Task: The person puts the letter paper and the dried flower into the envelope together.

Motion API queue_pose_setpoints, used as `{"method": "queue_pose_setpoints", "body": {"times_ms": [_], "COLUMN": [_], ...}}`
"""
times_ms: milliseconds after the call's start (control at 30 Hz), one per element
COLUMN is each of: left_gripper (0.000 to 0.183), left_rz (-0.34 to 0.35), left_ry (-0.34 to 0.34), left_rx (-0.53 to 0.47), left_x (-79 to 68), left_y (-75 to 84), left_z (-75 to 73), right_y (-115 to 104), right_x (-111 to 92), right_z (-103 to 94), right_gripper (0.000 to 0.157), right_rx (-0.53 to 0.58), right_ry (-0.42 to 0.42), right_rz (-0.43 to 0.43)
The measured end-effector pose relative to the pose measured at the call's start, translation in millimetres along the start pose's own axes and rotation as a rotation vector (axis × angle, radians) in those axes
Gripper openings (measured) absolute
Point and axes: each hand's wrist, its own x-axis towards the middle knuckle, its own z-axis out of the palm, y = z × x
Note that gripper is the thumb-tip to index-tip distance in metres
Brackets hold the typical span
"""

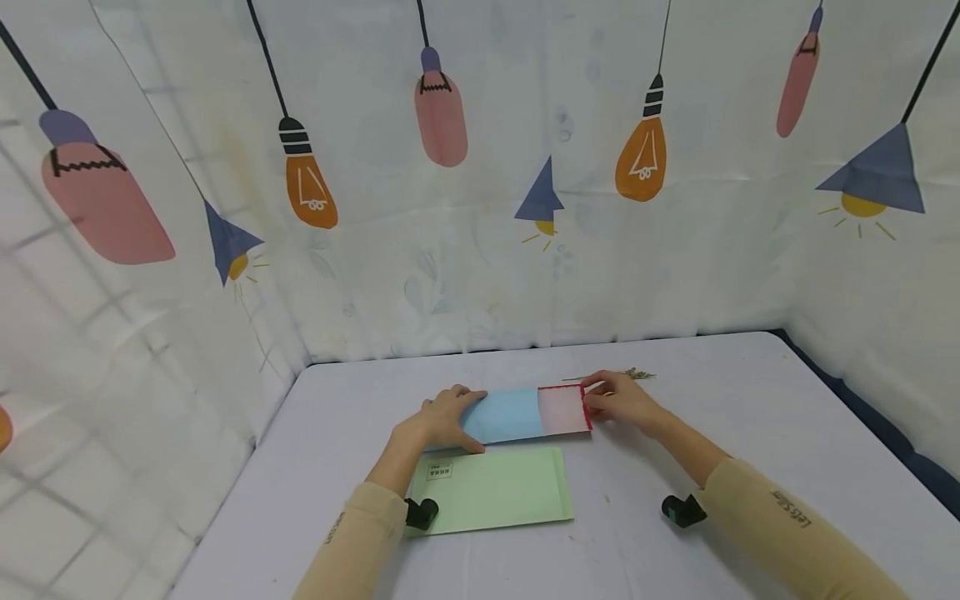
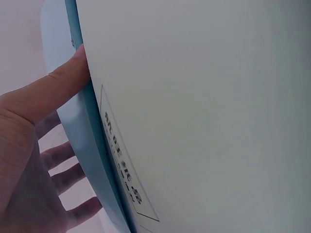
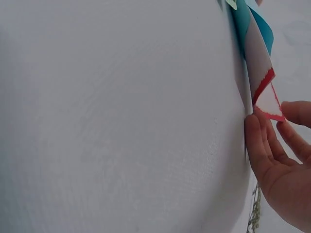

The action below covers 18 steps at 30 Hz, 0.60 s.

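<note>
In the head view, my left hand (image 1: 444, 418) holds the left end of a light blue envelope (image 1: 510, 415), thumb at the near edge and fingers across the far side. A pale pink card with a red border (image 1: 562, 409) sticks out of the envelope's right end. My right hand (image 1: 626, 403) pinches the card at its outer edge; in the right wrist view the card (image 3: 266, 101) bends upward between thumb and fingers. In front of the blue one lies a light green envelope (image 1: 495, 492) with a small printed box, and it fills much of the left wrist view.
A thin dried sprig (image 1: 637, 374) lies on the white tabletop (image 1: 675, 358) just beyond my right hand. Behind and beside the table hangs a pale cloth (image 1: 480, 275) printed with lamps and bulbs. Each wrist wears a small black camera (image 1: 682, 510).
</note>
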Motion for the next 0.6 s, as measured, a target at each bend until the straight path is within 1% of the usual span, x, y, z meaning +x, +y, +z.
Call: {"method": "queue_pose_setpoints", "body": {"times_ms": [200,400,600], "left_gripper": [0.097,0.097,0.097], "left_rz": [0.004,0.0,-0.004], "left_ry": [-0.002,0.0,-0.005], "left_rx": [-0.003,0.002,0.003], "left_x": [0.4,2.1,0.9], "left_y": [-1.5,-1.8,-1.1], "left_z": [2.1,2.0,1.0], "right_y": [0.9,-1.1,-3.4], "right_x": [1.8,1.3,1.1], "right_z": [2.5,3.3,4.5], "right_gripper": [0.034,0.036,0.036], "right_rx": [-0.009,-0.009,0.008], "right_ry": [0.012,0.004,0.005], "right_rz": [0.018,0.008,0.007]}}
